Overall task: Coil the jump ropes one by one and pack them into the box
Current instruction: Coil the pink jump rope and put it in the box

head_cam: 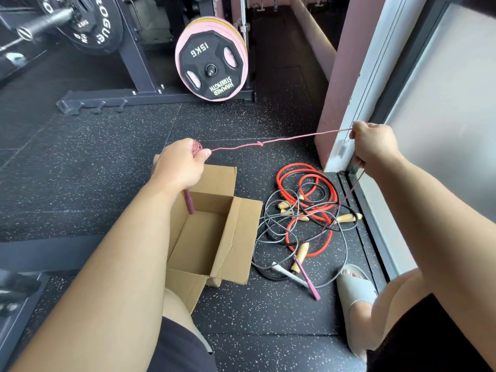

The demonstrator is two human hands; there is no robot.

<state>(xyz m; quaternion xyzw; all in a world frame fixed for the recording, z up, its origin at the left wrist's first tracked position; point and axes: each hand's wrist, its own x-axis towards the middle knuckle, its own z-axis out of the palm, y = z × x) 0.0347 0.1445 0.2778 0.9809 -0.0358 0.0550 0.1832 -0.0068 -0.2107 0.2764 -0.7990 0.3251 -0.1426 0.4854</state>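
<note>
L hand (182,167) is clenched round several coils of the pink jump rope (268,143), w/ 1 pink handle (190,202) sticking down from under the fist, over the open cardboard box (236,237). From betw. thumb & forefinger the rope runs taut, w/ 1 knot (259,143) midway, to the R hand (373,146), which pinches it in curled fingers. From there it drops to the floor pile just R of the box: red rope (295,170), grey ropes (346,253), wooden handles (349,217), 2nd pink handle (310,283).

Arms outstretched, apart; left hand (179,164), right hand (373,146) each fisted round pink rope (259,143), right higher.
</note>
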